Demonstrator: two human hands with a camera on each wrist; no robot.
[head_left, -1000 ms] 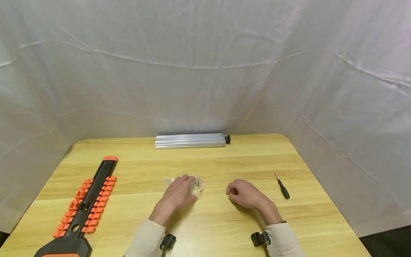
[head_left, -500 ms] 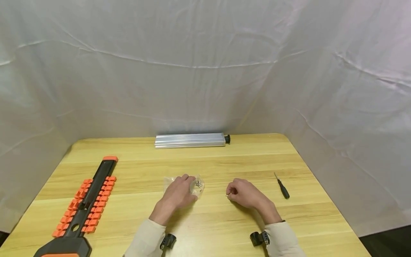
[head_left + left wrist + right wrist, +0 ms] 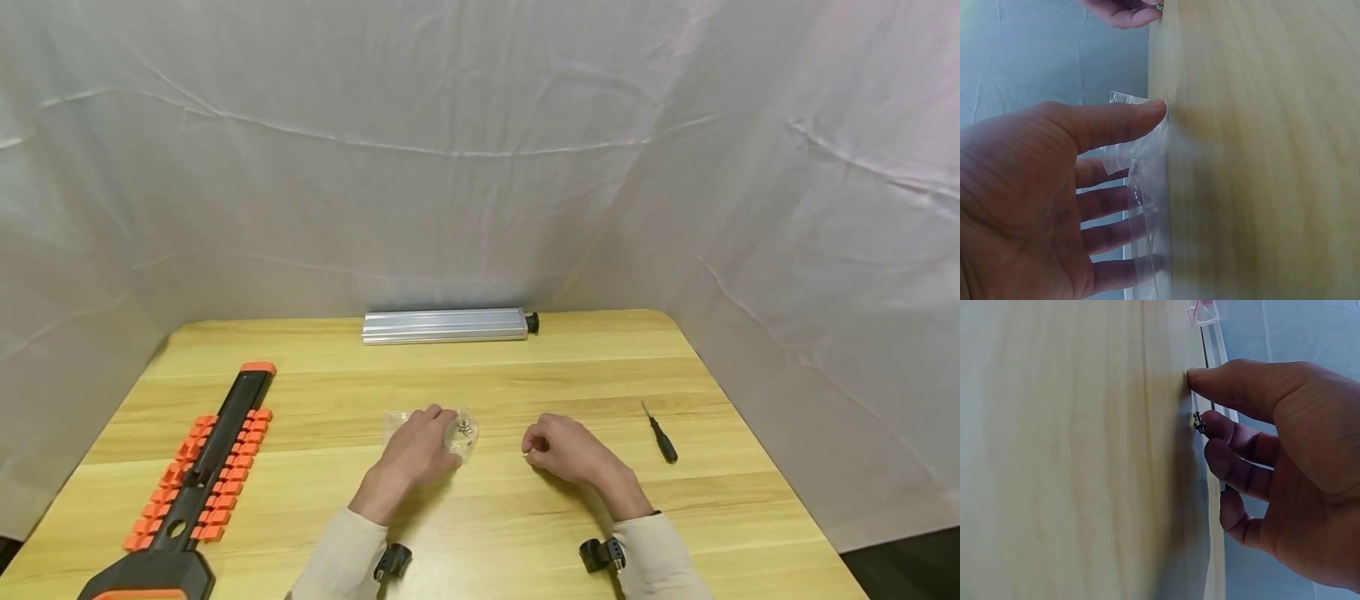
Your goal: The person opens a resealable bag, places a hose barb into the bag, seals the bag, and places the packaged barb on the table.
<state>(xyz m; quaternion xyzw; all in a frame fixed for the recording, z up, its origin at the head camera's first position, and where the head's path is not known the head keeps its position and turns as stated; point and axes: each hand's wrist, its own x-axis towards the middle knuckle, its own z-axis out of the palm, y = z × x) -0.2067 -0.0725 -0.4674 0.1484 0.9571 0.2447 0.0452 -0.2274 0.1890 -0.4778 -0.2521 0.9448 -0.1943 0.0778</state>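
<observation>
In the head view my left hand [image 3: 420,447] rests over a clear plastic bag [image 3: 470,442] with several small dark screws [image 3: 463,427] in it. The left wrist view shows its fingers fairly straight behind the bag film [image 3: 1147,181], the thumb apart from them near the table. My right hand [image 3: 566,448] is low over the table to the right of the bag. In the right wrist view its thumb and forefinger are bent but apart. Small dark metal pieces [image 3: 1199,422], too small to name, lie at the forefinger tip. A pale glint shows by the fingertips in the head view.
A silver metal rail [image 3: 444,326] with a black knob lies along the back edge. A black bar [image 3: 225,450] with rows of orange clips lies at the left. A small black-handled screwdriver [image 3: 663,442] lies at the right. Grey sheeting [image 3: 480,167] hangs around the wooden table.
My right hand has shifted slightly left, and a small pale glint has come into sight at its fingertips. My left hand and the bag stay in place.
</observation>
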